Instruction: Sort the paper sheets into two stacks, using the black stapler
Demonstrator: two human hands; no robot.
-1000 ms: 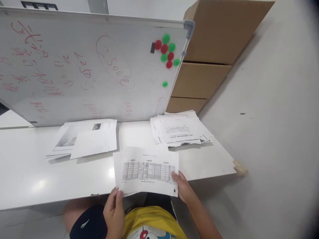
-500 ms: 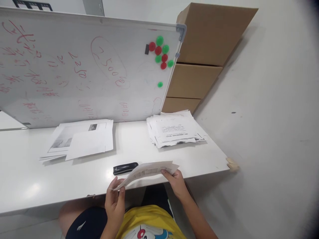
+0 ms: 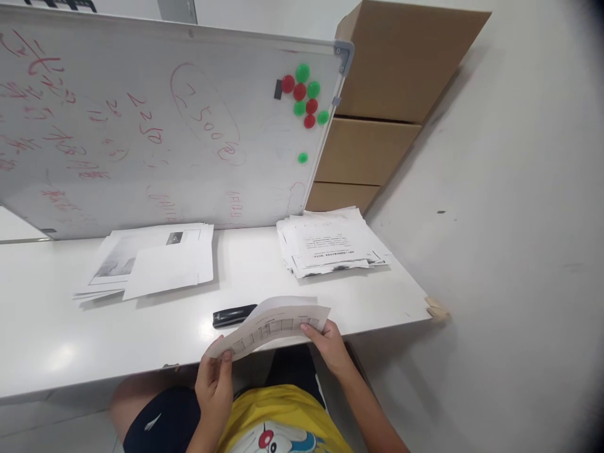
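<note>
Clock positions on the table — centred on the held sheets
Stapler at nine o'clock, partly behind the sheets; left paper stack at ten, right paper stack at one; whiteboard behind at eleven — boxes past its edge at one.

Sheets: between left hand and right hand; print illegibly small.
Black object: beyond left hand; right end hidden behind sheets.
Whiteboard: beyond both hands; upper-left corner cut off.
</note>
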